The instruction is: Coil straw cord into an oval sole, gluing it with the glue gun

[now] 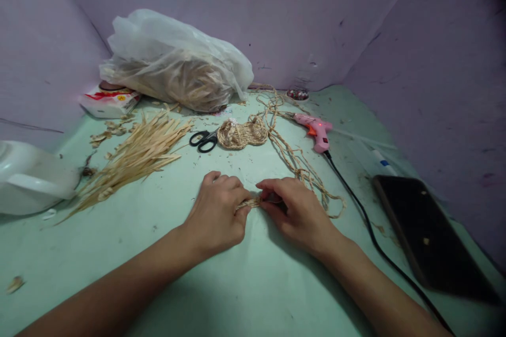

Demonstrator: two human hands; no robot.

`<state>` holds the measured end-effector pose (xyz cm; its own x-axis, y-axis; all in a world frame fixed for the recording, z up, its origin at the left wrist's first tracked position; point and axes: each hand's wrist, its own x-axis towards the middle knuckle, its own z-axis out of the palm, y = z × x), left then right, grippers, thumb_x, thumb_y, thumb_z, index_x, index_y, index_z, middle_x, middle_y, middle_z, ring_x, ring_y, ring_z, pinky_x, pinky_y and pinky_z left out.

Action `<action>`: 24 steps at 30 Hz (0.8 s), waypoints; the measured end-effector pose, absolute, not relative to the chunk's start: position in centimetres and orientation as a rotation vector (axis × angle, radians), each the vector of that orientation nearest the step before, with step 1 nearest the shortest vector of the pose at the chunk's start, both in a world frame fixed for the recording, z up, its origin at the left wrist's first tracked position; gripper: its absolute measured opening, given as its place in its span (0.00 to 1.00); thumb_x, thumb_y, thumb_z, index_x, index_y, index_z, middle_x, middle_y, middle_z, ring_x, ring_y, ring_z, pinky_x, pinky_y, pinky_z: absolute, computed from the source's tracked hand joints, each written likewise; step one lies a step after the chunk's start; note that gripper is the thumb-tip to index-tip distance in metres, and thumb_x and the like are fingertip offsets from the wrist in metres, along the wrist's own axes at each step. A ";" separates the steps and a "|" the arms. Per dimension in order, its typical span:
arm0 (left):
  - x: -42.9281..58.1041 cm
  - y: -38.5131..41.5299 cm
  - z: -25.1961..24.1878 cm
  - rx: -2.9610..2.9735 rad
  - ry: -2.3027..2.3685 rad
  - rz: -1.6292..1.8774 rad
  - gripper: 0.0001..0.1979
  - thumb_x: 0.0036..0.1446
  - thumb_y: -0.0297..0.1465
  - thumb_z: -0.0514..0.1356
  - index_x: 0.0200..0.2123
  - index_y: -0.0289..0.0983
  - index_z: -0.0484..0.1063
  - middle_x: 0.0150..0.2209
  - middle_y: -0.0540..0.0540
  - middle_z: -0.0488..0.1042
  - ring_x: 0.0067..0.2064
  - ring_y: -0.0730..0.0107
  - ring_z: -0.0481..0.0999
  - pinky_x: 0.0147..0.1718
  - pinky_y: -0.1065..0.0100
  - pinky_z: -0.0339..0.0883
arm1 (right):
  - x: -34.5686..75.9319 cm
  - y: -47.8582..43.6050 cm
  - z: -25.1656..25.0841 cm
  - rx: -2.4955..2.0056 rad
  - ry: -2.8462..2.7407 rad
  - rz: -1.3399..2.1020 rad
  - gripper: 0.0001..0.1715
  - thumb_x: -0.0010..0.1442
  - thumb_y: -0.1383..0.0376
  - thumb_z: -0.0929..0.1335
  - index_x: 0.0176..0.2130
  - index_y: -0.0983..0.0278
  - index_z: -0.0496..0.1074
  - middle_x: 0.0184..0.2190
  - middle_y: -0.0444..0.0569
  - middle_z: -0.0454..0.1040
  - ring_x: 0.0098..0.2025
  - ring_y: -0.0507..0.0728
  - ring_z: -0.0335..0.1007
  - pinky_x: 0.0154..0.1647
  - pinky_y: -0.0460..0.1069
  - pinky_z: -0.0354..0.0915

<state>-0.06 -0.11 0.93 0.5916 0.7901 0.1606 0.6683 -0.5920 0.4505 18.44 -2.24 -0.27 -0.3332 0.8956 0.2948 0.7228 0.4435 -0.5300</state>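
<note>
Both hands meet near the middle of the pale green table. My left hand (223, 210) is closed round a small piece of braided straw cord (249, 203), whose short end shows between thumb and fingers. At the other end of that piece, the fingertips of my right hand (294, 213) pinch together on it; my fingers hide the exact contact. Just beyond the hands lies a woven straw sole shape (243, 134), with black-handled scissors (204, 140) touching its left side. A long tangle of braided straw cord (292, 155) runs behind my right hand.
A pink glue gun (316, 129) lies at right, its black cable (356, 202) running toward me past a dark phone (425, 237). Loose straw strips (138, 152), a white jug (31, 179) and a small box (108, 102) stand left. A plastic bag (177, 63) sits against the wall.
</note>
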 end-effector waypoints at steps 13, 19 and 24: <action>0.0 -0.1 0.8 2.575 1.189 0.543 0.08 0.53 0.25 0.55 0.31 0.37 0.75 0.31 0.46 0.74 0.37 0.63 0.71 0.51 0.48 0.53 | 18.2 -1.9 0.1 -1.517 -2.038 0.319 0.11 0.54 0.71 0.65 0.38 0.63 0.73 0.28 0.49 0.77 0.33 0.59 0.70 0.36 0.54 0.64; -0.1 -0.1 0.7 2.579 1.177 0.539 0.08 0.53 0.25 0.55 0.29 0.37 0.75 0.31 0.45 0.74 0.36 0.63 0.71 0.50 0.49 0.54 | 20.8 -1.4 1.0 -1.492 -1.541 0.127 0.07 0.57 0.63 0.66 0.28 0.60 0.67 0.34 0.50 0.75 0.37 0.58 0.72 0.38 0.53 0.67; -0.1 -0.2 0.7 2.577 1.186 0.551 0.08 0.53 0.25 0.56 0.28 0.37 0.75 0.31 0.45 0.74 0.35 0.64 0.71 0.50 0.48 0.54 | 20.6 -1.9 1.4 -1.455 -1.233 0.104 0.08 0.58 0.63 0.67 0.28 0.61 0.66 0.24 0.43 0.71 0.25 0.53 0.68 0.26 0.48 0.64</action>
<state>-0.08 -0.21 0.68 0.5970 0.7678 0.2326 0.6727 -0.6370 0.3763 20.65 -1.93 1.42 0.4409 0.7067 0.5533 0.6038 0.2225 -0.7654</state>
